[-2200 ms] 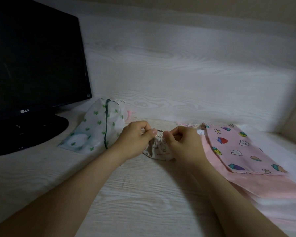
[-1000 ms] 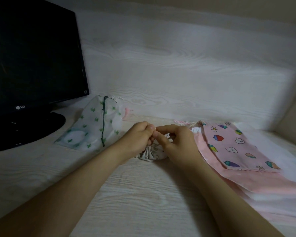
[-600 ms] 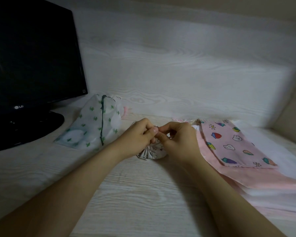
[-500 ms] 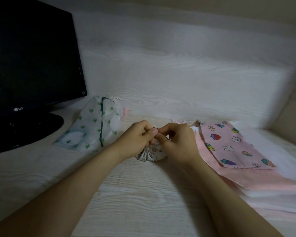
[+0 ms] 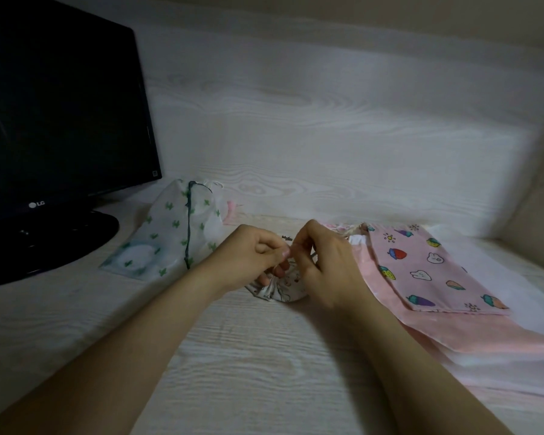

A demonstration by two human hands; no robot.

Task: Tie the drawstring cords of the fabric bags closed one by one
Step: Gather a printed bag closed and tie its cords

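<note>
Both hands had drawn together since the earlier view, when they sat at either side of the bag's mouth; the fingertips now met above it, and the mouth had bunched tighter.

Nearest me, the pale wood-grain desk (image 5: 248, 365) carried both forearms, which I judged were resting there to steady fine finger work. My left hand (image 5: 252, 255) had its fingers curled, thumb and forefinger pinching what I took to be the drawstring cord (image 5: 276, 270), a faint strand running down to the gathered neck. My right hand (image 5: 327, 268) was curled likewise, its thumb and forefinger nipped in narrow against the left's tips, so the two held the cord at one spot. I read that as forming or snugging a knot, though the cord was too thin to see how it crossed.

Just under the fingers, the small printed bag (image 5: 285, 290) lay on the desk between the wrists, its neck puckered shut and turned up toward the hands, partly covered by them.

To the right, touching my right wrist, the pink fruit-print bag (image 5: 427, 271) lay flat on a stack of pink and white fabric (image 5: 484, 337), probably waiting its turn. Left of the hands, the cactus-print bag (image 5: 170, 240) leaned upright, apart from the work; its cord appeared drawn, probably finished. Beyond it stood a dark monitor (image 5: 60, 120), and behind everything the pale wall panel (image 5: 327, 136).
</note>
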